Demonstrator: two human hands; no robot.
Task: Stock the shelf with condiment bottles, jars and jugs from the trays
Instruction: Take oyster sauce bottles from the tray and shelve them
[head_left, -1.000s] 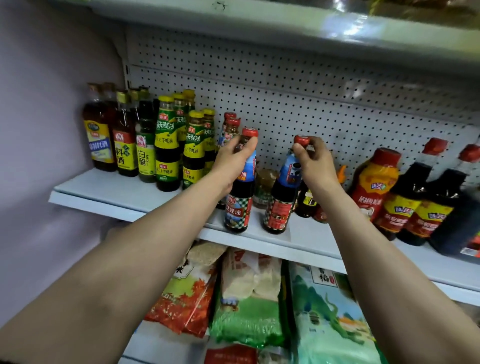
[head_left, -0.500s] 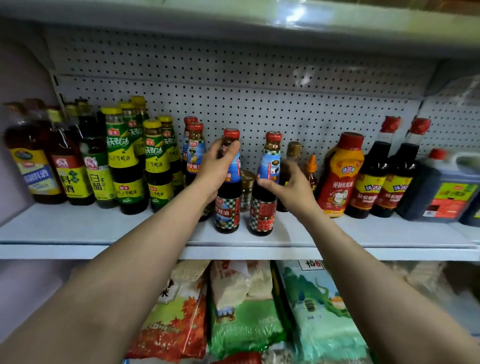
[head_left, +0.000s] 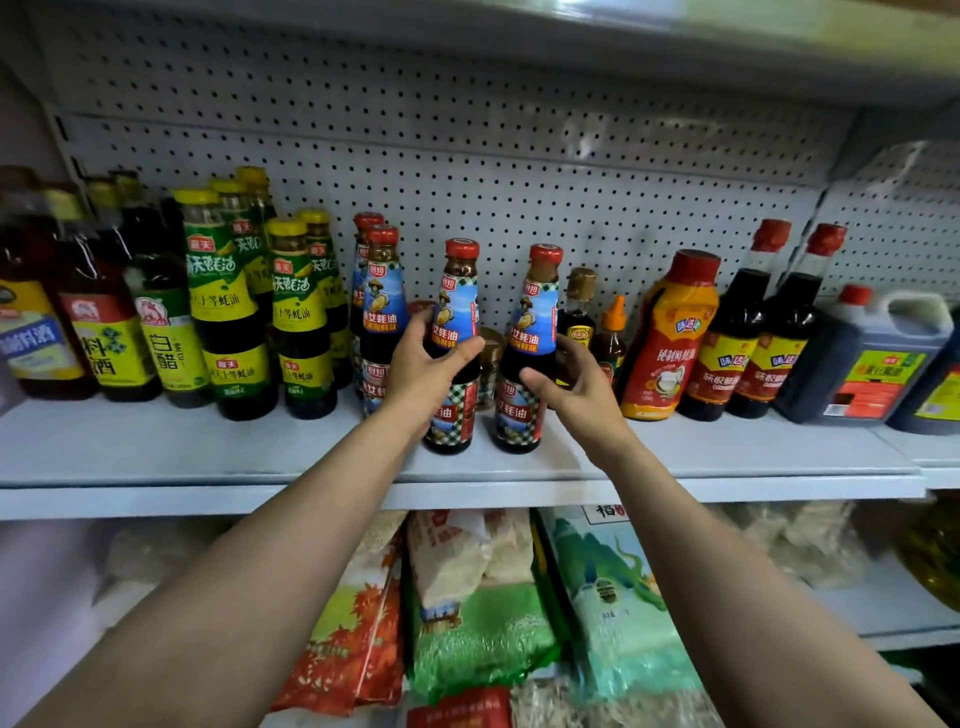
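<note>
Two red-capped oyster sauce bottles stand upright, side by side but apart, near the front edge of the shelf (head_left: 156, 457). The left hand (head_left: 423, 371) grips the left bottle (head_left: 457, 312) at mid-body, thumb across the front label, fingers wrapped round its left side. The right hand (head_left: 576, 387) sits at the right bottle (head_left: 532, 332), thumb pointing toward the lower label and fingers reaching behind the bottle's right side; whether the fingers actually close on the glass cannot be told, as the bottle hides them.

Between and behind the two bottles stands a small jar (head_left: 491, 364) with a gold lid. Left of the hands stand matching blue-labelled bottles (head_left: 382, 291), then green-and-yellow-labelled bottles (head_left: 223, 306). To the right stand an orange squeeze bottle (head_left: 667, 338), two dark soy bottles (head_left: 748, 332) and a dark jug (head_left: 872, 358). Bagged goods (head_left: 467, 613) lie on the lower shelf.
</note>
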